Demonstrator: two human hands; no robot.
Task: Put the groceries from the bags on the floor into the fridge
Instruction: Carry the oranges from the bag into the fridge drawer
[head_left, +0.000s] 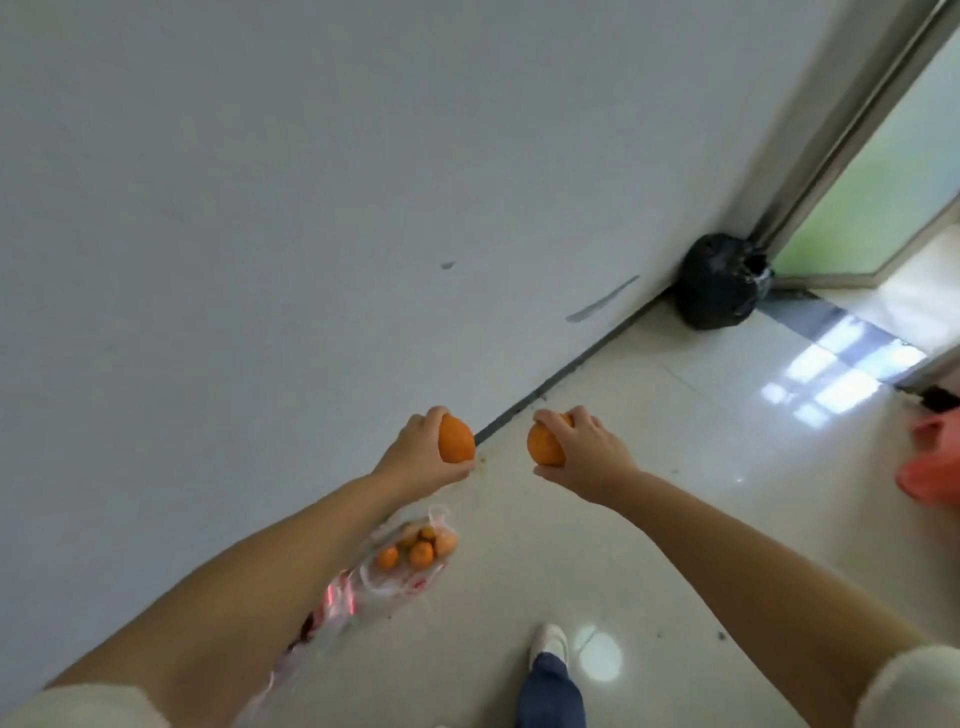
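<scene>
Two bare forearms with pale sleeves (78, 706) reach forward from the camera. The left hand (421, 452) has its grip curled around an orange (456, 439). The right hand (587, 457) has its grip curled around a second orange (545, 444), just beside the first, not touching. Below the left grip, a clear bag (410, 556) with small oranges lies on the floor (675, 519). Far beyond the right grip, a black bag (719, 283) sits by the wall (260, 182).
</scene>
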